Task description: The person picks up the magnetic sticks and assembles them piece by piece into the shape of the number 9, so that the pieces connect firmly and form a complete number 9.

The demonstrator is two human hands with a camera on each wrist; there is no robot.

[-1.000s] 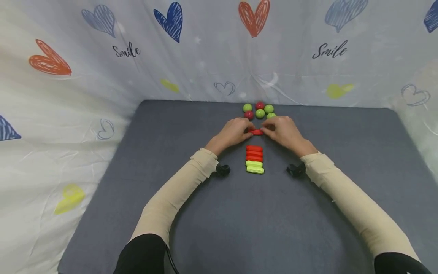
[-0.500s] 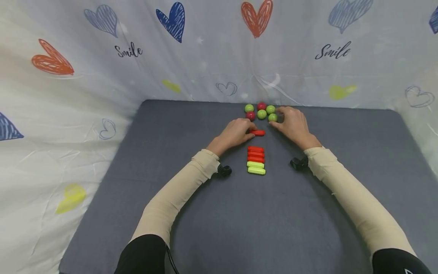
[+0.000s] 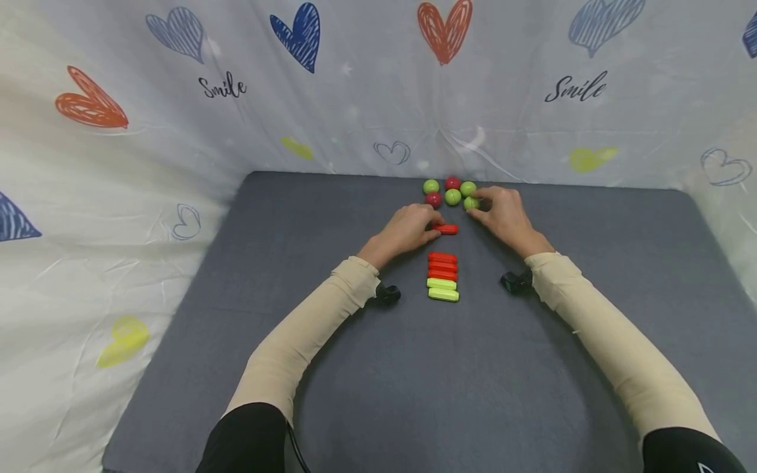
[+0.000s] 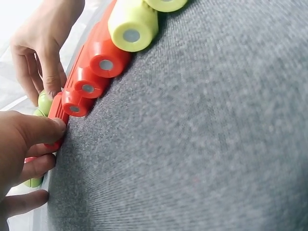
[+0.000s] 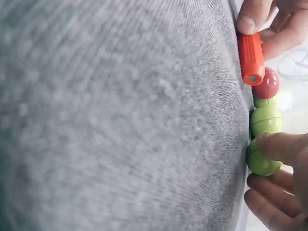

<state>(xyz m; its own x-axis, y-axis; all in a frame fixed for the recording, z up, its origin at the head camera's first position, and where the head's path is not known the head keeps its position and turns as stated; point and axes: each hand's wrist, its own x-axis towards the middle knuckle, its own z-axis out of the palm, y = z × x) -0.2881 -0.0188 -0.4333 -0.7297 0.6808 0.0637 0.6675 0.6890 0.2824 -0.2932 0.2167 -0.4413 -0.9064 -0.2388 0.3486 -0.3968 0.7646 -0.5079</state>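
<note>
My left hand (image 3: 408, 226) pinches one end of a red magnetic rod (image 5: 251, 57) between thumb and fingers. In the right wrist view the rod's other end, with a small metal disc, points toward the balls. My right hand (image 3: 503, 213) holds a green ball (image 5: 262, 159), thumb on one side and fingers on the other, at the near right of a cluster. Beside it sit another green ball (image 3: 452, 197), a red ball (image 3: 433, 200) and several more. Closer to me lies a row of rods, red rods (image 3: 442, 266) behind yellow-green rods (image 3: 443, 294).
All of this lies on a grey cloth-covered table (image 3: 367, 368). Behind the balls, at the table's far edge, hangs a white curtain (image 3: 355, 98) printed with hearts and the word Smile. Small black wrist cameras (image 3: 388, 294) sit under both sleeves.
My right hand has left the red rod's right end and moved right and away from me to the green ball, which it now grips. The left hand stays on the rod.
</note>
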